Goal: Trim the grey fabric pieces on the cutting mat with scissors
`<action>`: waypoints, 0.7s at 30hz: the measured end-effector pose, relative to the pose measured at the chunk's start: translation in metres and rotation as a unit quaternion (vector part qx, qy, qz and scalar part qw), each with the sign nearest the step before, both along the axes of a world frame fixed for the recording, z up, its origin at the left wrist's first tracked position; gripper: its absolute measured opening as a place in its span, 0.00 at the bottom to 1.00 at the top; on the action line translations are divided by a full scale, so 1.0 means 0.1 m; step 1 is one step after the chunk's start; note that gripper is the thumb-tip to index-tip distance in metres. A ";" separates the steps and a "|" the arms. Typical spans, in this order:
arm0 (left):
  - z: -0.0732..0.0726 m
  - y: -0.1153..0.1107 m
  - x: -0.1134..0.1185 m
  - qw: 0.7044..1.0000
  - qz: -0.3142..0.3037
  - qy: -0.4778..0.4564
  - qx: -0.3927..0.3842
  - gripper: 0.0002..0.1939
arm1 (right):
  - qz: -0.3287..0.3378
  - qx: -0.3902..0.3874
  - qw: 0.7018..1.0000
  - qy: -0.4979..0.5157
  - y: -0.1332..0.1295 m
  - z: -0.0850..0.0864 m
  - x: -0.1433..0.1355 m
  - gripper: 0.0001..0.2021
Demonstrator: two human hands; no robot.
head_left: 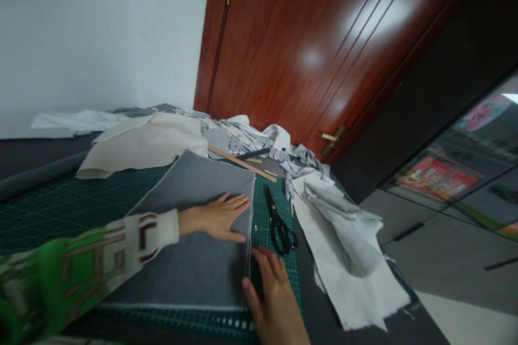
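Observation:
A grey cloth (202,269) with pale frayed edges lies flat on a green cutting mat (121,188). Spread out on its upper right part is my left hand (220,217), palm down and fingers apart. My right hand (273,291) is at the cloth's right edge, near the lower right corner, thumb and fingers apart around that edge, with nothing held. Black-handled scissors (280,230) lie on the mat just beyond my right hand, blades pointing away.
Behind the cloth are a wooden ruler (243,164), a cream cloth (149,140) and a heap of fabric scraps (243,132). White and grey cloths (343,237) lie at the right. A brown door (283,38) stands beyond the table.

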State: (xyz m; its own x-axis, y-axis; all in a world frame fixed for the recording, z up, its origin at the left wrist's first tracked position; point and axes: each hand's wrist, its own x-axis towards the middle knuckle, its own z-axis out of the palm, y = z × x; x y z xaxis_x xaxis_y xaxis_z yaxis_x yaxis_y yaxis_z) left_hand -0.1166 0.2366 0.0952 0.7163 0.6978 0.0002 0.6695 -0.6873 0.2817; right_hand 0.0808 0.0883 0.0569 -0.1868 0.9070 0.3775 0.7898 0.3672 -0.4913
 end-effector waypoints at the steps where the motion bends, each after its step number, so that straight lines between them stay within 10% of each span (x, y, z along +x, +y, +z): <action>1: 0.02 -0.07 -0.02 1.000 -0.008 0.002 -0.004 0.49 | 0.025 0.009 0.999 -0.026 0.01 -0.05 0.01 0.22; 10: 0.03 -0.34 -0.19 0.998 -0.020 0.059 -0.033 0.50 | 0.041 0.001 0.989 -0.143 -0.04 -0.37 0.06 0.29; 21: 0.01 -0.46 -0.16 0.999 -0.022 0.038 -0.022 0.54 | 0.079 -0.110 0.970 -0.203 -0.03 0.13 0.27 0.26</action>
